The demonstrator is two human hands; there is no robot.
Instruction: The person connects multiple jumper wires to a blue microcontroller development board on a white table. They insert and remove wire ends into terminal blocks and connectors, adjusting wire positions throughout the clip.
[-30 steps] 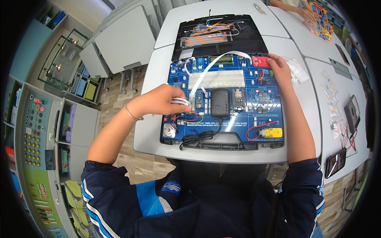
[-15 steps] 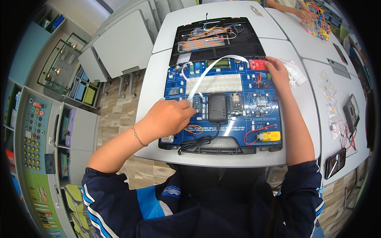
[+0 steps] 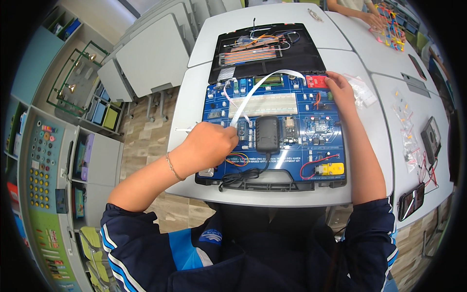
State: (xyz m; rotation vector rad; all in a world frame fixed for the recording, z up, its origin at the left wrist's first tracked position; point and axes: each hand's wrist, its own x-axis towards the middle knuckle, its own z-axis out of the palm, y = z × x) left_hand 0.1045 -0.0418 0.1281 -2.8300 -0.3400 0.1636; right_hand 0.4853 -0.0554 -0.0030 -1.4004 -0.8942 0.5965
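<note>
An electronics kit in a black case (image 3: 316, 53) lies unfolded on the table, its blue circuit board (image 3: 221, 168) toward me. My left hand (image 3: 210, 141) is closed over the board's left side, pinching a flat white ribbon cable (image 3: 250, 95). A white end (image 3: 182, 129) pokes out left of that hand. From there the cable arches over the white breadboard (image 3: 272, 104) to a red module (image 3: 315, 82) at the top right. My right hand (image 3: 341, 91) grips that module's right edge with its fingertips. Right of my left hand sits a black power adapter (image 3: 267, 135), its cord coiled below.
The case lid holds a bundle of jumper wires (image 3: 250, 54). A yellow motor (image 3: 331, 169) is at the board's lower right. Small plastic bags (image 3: 362, 90), a meter (image 3: 431, 136) and a phone (image 3: 411, 201) lie rightward. Another person's hand (image 3: 373, 22) touches a colourful stick frame (image 3: 390, 29).
My left hand has shifted slightly left and turned, and a white cable end now shows on its left. My right hand stays at the red module.
</note>
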